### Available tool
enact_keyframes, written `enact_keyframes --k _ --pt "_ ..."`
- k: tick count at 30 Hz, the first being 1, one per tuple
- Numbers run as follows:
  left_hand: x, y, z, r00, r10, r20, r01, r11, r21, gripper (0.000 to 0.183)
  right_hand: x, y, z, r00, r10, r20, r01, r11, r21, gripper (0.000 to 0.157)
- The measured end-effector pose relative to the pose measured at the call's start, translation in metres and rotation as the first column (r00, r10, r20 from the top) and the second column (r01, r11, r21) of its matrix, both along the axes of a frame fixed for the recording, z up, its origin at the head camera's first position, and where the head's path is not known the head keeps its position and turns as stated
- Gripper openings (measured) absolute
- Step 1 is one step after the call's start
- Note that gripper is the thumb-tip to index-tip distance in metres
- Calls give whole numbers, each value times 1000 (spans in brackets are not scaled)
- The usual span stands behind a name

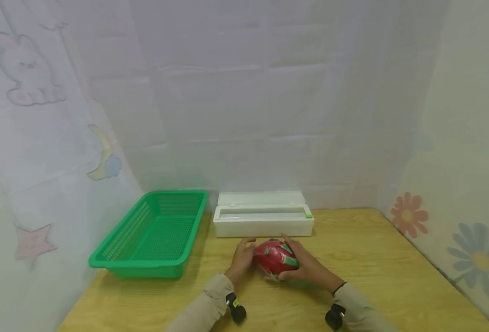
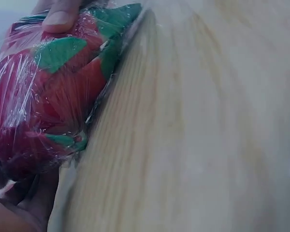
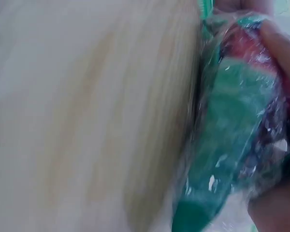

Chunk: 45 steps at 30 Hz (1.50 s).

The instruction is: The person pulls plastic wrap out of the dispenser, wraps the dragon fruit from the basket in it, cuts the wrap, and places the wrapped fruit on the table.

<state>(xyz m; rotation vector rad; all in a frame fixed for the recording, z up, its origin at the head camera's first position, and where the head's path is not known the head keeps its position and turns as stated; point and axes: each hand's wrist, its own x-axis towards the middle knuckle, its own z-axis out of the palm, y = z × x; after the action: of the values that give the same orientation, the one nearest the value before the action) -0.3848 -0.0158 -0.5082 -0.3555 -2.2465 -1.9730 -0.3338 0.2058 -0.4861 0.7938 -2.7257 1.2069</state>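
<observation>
A red dragon fruit (image 1: 274, 256) with green scales, wrapped in clear film, is held between both hands low over the wooden table. My right hand (image 1: 308, 267) grips its right side, thumb at the near side and fingers over the far side. On the other side, my left hand (image 1: 241, 259) holds the left end with curled fingers. Shiny, creased film covers the fruit (image 2: 63, 96) in the left wrist view. A long green scale of the fruit (image 3: 227, 116) shows large in the right wrist view.
Behind the hands stands a white film dispenser box (image 1: 264, 228), its lid (image 1: 261, 198) raised and a small green piece (image 1: 308, 216) at its right end. A green plastic basket (image 1: 140, 265) stands to the left on the table (image 1: 352, 249). Printed cloth (image 1: 244, 101) hangs around the table.
</observation>
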Motion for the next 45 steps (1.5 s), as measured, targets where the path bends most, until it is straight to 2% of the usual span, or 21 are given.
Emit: enact_keyframes --k 3,5,8,10,12,15,17,20,22,24,27,29,33,37,42,45 --pt "-1 -1 -3 999 4 33 -4 1000 -4 24 -3 0 0 997 -21 76 21 1000 -2 112" --pt "-2 -1 -3 1000 -6 14 6 1000 -15 28 -3 1 2 992 -99 84 95 994 50 113" --pt "-4 1 -2 1000 -22 -5 22 999 -46 38 1 5 5 966 -244 79 231 962 145 106" --pt "-4 2 -2 1000 -15 -3 15 997 -70 41 4 10 6 954 -288 86 269 945 186 97" --pt "-3 2 -3 1000 -5 11 6 996 -90 44 4 16 6 960 -254 117 231 957 177 89" --pt "0 2 -4 999 -15 42 20 994 -110 47 4 31 4 978 -110 178 90 989 115 86" --pt "2 2 -5 997 -36 71 44 991 -128 47 5 42 3 975 4 222 -21 997 76 92" --pt "5 1 -5 993 -70 97 83 986 -146 41 9 53 1 968 103 229 -124 989 83 104" --pt "5 1 -5 992 -101 80 112 983 -144 33 11 56 1 972 112 206 -136 985 108 104" --pt "3 1 -5 989 -133 60 141 980 -139 30 12 55 3 982 88 165 -112 983 143 98" --pt "1 1 -4 980 -182 77 190 975 -116 40 12 52 5 990 38 134 -61 983 172 87" --pt "0 1 -3 972 -199 122 212 972 -102 49 11 51 6 992 19 125 -42 981 189 83" --pt "2 0 4 967 -176 185 202 971 -129 65 6 49 4 993 27 113 -48 982 182 80" --pt "9 1 11 967 -135 215 179 963 -203 83 -1 46 1 997 19 71 -32 984 174 72" --pt "15 -2 15 951 -139 278 175 979 -109 95 -7 40 -2 998 36 50 -42 992 117 63" --pt "15 -6 16 945 -124 304 144 988 -46 93 -7 36 -4 988 105 114 -108 994 18 62"
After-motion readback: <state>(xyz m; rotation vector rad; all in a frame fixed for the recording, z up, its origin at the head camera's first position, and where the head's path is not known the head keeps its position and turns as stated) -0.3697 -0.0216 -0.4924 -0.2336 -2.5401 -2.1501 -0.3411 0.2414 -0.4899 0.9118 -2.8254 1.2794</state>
